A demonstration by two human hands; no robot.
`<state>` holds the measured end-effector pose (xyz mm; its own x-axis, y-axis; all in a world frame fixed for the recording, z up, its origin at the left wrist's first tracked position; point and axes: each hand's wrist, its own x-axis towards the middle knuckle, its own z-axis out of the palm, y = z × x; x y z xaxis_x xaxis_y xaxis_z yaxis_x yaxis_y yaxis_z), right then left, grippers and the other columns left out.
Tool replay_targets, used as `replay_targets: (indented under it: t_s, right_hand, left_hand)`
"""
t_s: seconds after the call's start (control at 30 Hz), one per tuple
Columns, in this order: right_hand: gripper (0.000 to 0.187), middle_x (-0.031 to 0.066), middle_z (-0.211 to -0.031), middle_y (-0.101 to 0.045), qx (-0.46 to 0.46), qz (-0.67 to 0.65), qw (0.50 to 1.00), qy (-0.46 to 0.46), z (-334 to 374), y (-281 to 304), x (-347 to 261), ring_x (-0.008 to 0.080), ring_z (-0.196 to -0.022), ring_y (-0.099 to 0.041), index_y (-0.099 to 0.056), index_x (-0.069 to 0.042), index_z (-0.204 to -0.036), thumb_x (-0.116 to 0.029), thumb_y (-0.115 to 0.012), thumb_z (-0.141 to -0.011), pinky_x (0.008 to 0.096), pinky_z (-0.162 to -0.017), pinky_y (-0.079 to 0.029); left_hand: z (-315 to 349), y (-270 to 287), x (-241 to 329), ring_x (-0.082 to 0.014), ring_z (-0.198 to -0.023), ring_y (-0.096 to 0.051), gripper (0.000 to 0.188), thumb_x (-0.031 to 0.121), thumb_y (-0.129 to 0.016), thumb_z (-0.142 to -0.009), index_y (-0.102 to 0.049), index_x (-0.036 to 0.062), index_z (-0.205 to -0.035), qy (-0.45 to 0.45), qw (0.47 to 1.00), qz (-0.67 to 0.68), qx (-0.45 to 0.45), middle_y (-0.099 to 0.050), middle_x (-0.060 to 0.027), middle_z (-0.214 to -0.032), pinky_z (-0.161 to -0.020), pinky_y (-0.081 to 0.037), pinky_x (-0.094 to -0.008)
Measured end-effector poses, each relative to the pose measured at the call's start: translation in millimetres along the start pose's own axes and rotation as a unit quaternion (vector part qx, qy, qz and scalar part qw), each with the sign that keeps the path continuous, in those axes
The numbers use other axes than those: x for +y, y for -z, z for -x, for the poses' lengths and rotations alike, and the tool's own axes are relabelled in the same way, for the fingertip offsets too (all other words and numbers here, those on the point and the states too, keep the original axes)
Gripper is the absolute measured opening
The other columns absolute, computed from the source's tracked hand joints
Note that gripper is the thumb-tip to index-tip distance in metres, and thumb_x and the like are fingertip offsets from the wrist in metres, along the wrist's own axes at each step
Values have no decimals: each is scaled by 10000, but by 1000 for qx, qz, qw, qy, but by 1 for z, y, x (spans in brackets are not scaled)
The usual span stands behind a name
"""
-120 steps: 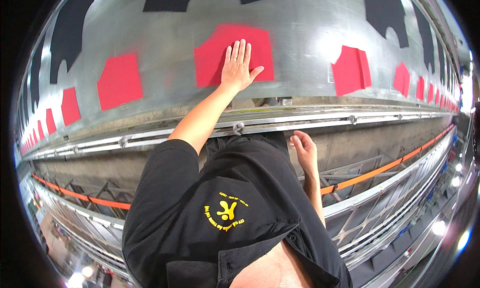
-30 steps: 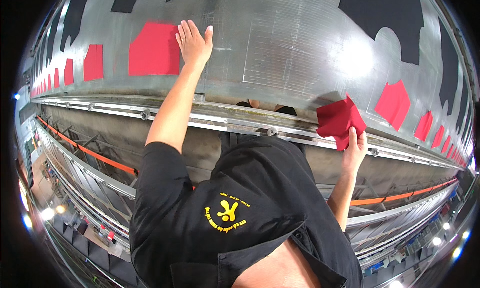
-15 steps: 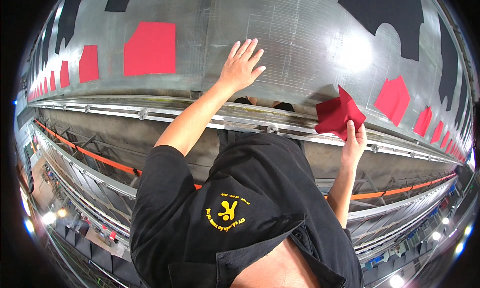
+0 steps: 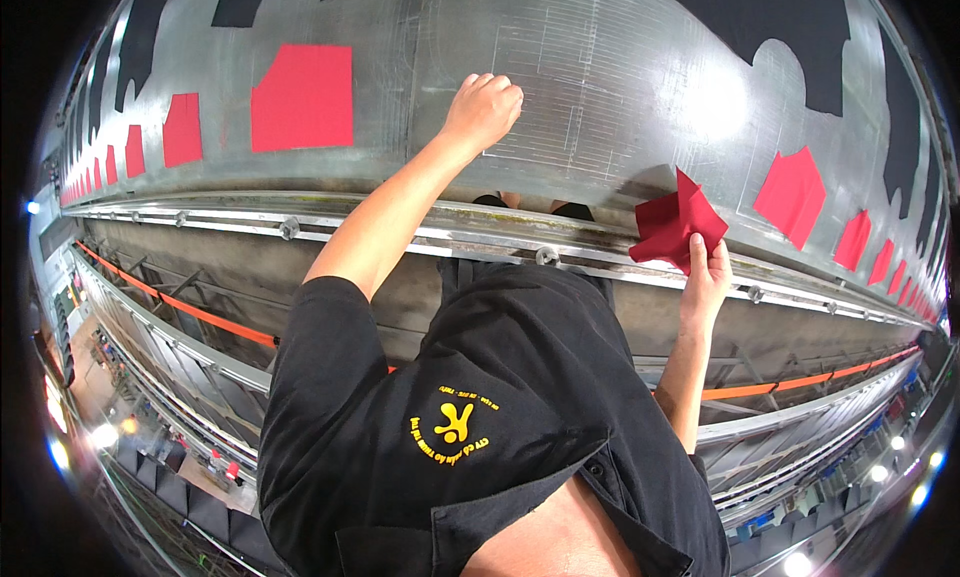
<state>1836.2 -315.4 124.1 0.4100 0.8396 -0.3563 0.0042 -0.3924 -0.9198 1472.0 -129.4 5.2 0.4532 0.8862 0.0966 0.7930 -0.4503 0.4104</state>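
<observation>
My left hand (image 4: 482,112) is over the bare metal table (image 4: 450,42), its fingers curled in a fist. Whatever the fist holds, if anything, is hidden under the fingers. Nearest to it on the left lies a flat red fabric piece (image 4: 302,99) with one slanted corner. At the table's near edge, my right hand (image 4: 708,277) pinches a crumpled red fabric piece (image 4: 680,224) between thumb and fingers. The cloth is partly folded, with one corner pointing up.
More red pieces (image 4: 790,197) lie in a row along the table to both sides. Black fabric pieces (image 4: 775,27) lie farther back. A metal rail (image 4: 400,239) with knobs runs along the near edge. Behind me stretches an orange strip (image 4: 190,302) beside metal framing.
My left hand has gone from flat with spread fingers to a curled fist in about the same place. My right hand still pinches the red fabric piece, which has shifted slightly.
</observation>
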Motion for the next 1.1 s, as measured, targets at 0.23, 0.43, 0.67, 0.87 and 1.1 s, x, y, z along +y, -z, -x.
replay_targets:
  t_s: [0.23, 0.43, 0.67, 0.87, 1.1]
  right_hand:
    - [235, 23, -1133, -724, 13, -13, 1000, -14, 1, -1, 4, 68, -992, -641, -665, -7, -1253, -129, -647, -1053, 249, -891, -519]
    - [234, 25, -1134, -723, 11, -45, 999, -18, 0, -3, 8, 67, -992, -638, -662, -7, -1256, -129, -642, -1057, 254, -895, -518]
    - [251, 28, -1146, -724, -12, -37, 999, -8, -5, -3, 8, 80, -1000, -646, -655, -8, -1276, -124, -646, -1053, 257, -909, -518]
    - [262, 25, -1137, -728, -2, -16, 1000, -9, -6, -8, 3, 80, -1000, -649, -664, -9, -1279, -131, -661, -1047, 255, -908, -517]
    - [209, 10, -1103, -724, -10, -25, 1000, -3, -8, -17, -2, 62, -977, -632, -675, -12, -1224, -125, -655, -1050, 243, -886, -508]
  left_hand:
    - [-15, 1, 6, -314, -802, -702, 151, 163, -716, -879, -684, 40, -798, -4, 997, -63, -32, -678, -123, -772, -780, -537, -464]
    - [-26, 3, 16, -316, -794, -722, 130, 124, -720, -821, -683, 4, -789, 9, 991, -104, -84, -702, -167, -782, -684, -578, -451]
    - [-37, -12, 22, -324, -795, -727, 172, 138, -729, -794, -678, -23, -829, 31, 975, -184, -124, -704, -192, -804, -692, -599, -436]
    - [-25, -6, 26, -356, -802, -719, 197, 185, -659, -829, -657, -12, -820, 11, 987, -108, -120, -706, -202, -818, -699, -593, -464]
    - [42, -3, 69, -402, -786, -700, 290, 286, -578, -869, -661, 19, -791, 68, 967, 100, -226, -713, -195, -833, -701, -565, -505]
